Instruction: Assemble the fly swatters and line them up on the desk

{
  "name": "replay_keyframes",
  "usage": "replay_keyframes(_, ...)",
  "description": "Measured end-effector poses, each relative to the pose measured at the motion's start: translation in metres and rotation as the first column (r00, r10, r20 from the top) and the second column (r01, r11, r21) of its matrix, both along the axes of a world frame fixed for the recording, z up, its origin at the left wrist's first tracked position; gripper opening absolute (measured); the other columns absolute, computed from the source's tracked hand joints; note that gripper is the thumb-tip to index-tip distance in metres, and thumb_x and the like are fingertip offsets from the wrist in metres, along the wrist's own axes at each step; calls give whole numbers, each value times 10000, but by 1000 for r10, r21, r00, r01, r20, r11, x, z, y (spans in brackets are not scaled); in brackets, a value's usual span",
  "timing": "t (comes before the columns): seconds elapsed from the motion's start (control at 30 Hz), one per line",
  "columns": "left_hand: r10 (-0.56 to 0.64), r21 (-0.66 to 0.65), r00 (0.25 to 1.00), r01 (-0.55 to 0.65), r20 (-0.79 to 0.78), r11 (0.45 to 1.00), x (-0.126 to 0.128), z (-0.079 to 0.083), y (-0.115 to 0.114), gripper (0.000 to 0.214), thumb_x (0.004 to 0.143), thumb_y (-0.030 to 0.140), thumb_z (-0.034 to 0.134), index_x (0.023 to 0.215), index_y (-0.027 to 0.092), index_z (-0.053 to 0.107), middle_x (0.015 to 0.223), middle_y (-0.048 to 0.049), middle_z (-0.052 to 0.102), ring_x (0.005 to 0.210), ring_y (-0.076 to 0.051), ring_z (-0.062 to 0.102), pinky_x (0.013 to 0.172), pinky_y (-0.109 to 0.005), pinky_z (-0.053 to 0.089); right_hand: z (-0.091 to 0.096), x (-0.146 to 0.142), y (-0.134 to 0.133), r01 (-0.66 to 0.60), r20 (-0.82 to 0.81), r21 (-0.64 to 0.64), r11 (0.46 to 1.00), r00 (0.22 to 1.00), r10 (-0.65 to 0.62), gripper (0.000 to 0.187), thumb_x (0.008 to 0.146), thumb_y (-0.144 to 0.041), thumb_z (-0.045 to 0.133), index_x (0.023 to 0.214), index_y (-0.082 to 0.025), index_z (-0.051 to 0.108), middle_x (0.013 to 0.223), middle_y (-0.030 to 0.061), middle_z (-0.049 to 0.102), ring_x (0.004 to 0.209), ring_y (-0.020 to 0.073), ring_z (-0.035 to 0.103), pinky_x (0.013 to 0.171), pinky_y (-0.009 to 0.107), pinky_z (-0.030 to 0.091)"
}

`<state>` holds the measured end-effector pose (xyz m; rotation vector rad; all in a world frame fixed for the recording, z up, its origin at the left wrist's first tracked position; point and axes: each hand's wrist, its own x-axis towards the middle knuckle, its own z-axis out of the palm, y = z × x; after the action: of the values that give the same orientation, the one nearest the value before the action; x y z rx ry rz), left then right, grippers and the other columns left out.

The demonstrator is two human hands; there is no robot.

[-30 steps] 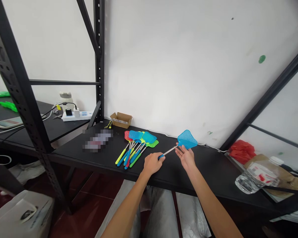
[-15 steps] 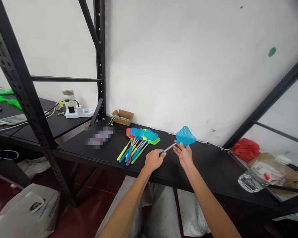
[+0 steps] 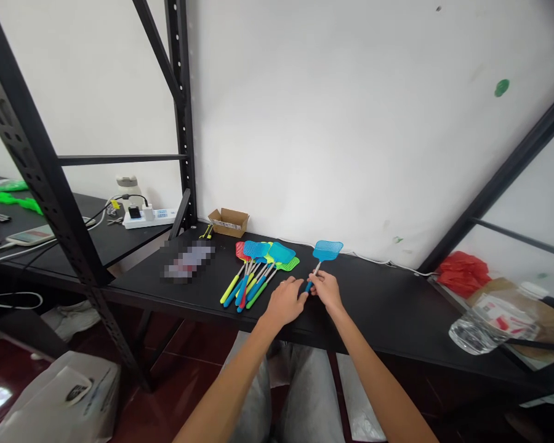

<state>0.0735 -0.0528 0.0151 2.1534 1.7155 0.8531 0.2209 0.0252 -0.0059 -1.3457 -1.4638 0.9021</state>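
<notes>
A blue fly swatter (image 3: pixel 327 250) stands tilted over the black tabletop, its mesh head toward the wall. My right hand (image 3: pixel 327 289) is closed around its lower shaft and blue handle. Close to the handle's lower end is my left hand (image 3: pixel 285 303), thumb and fingers apart; whether it touches the handle I cannot tell. Left of my hands lies a pile of fly swatters (image 3: pixel 258 271) in blue, red, yellow and green, overlapping, with handles toward me and mesh heads toward the wall.
An open cardboard box (image 3: pixel 229 223) sits against the wall. A blurred patch (image 3: pixel 189 261) covers something on the left. A power strip (image 3: pixel 150 216) lies on the neighbouring table. At the right are a red plastic bag (image 3: pixel 462 273) and a clear bottle (image 3: pixel 477 332). Black posts (image 3: pixel 181 111) frame the table.
The fly swatter has swung more upright, its head moving left, and less of its shaft shows. My right hand has shifted from near the head down to the handle. My left hand's grip has loosened.
</notes>
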Motion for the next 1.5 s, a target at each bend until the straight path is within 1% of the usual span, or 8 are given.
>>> replay_keyframes(0.1, 8, 104, 994, 3, -108, 995, -33, 13, -6, 381, 937, 343, 451, 1287, 271, 584, 1294, -88, 584, 1177, -274, 545, 1055, -378, 353, 4, 18, 1, 45, 223, 29, 999, 974, -50, 141, 753, -259, 631, 855, -184, 694, 665, 46, 693, 653, 218, 662, 622, 295, 497)
replay_keyframes(0.2, 172, 111, 955, -149, -243, 983, -80, 17, -3, 432, 910, 417, 500, 1332, 332, 540, 1434, -71, 485, 1314, -334, 431, 1115, -469, 269, 7, 29, -5, 97, 554, 85, 992, 822, -128, 219, 792, -237, 571, 950, -188, 714, 702, 75, 697, 870, 284, 677, 741, 322, 473)
replay_keyframes(0.37, 179, -149, 925, -240, -336, 959, -132, -1, 7, 635, 889, 647, 387, 1472, 395, 356, 1575, -44, 316, 1433, -393, 261, 1112, -531, 261, 8, 27, -17, 110, 715, 108, 988, 682, -154, 281, 862, -283, 507, 1054, -225, 704, 890, 111, 707, 908, 280, 669, 737, 318, 451)
replay_keyframes(0.7, 222, -187, 926, -287, -304, 940, -68, -12, 0, 843, 852, 743, 306, 1529, 242, 265, 1619, -148, 123, 1451, -456, 124, 1135, -571, 170, 0, -9, -35, 69, 683, 207, 976, 704, -195, 445, 906, -403, 465, 1291, -222, 596, 1217, 148, 603, 1091, 320, 578, 841, 388, 467)
replay_keyframes(0.9, 124, -155, 955, -171, -270, 973, -33, -20, -2, 738, 909, 657, 245, 1536, 269, 232, 1634, -65, 58, 1479, -389, 34, 1168, -546, 127, -3, -22, -33, -310, 718, 212, 927, 693, 68, 480, 976, -432, 337, 1428, -335, 465, 1533, 31, 380, 1408, 332, 301, 1074, 504, 324)
replay_keyframes(1.2, 160, -189, 909, -248, -386, 950, -76, -8, -1, 688, 924, 643, 172, 1544, 345, 183, 1624, 10, 145, 1467, -412, 106, 1156, -591, 130, 1, 9, -30, -344, 774, 102, 933, 617, 143, 532, 979, -557, 245, 1404, -356, 495, 1550, 5, 351, 1439, 344, 247, 1087, 533, 315)
replay_keyframes(1.33, 234, -163, 873, -329, -427, 930, -92, -7, 1, 735, 906, 680, 182, 1548, 322, 181, 1627, -25, 130, 1457, -435, 121, 1145, -596, 157, -1, 27, -26, -362, 756, 81, 929, 629, 179, 617, 967, -590, 234, 1509, -309, 327, 1571, 10, 300, 1460, 320, 196, 1121, 499, 280)
replay_keyframes(1.5, 152, -96, 870, -222, -470, 970, -89, -16, 2, 804, 875, 748, 134, 1543, 308, 215, 1630, -30, 84, 1476, -398, 54, 1153, -600, 137, 1, 32, -25, -361, 756, 54, 931, 623, 198, 629, 959, -593, 259, 1489, -276, 379, 1566, 26, 314, 1462, 334, 180, 1126, 504, 260)
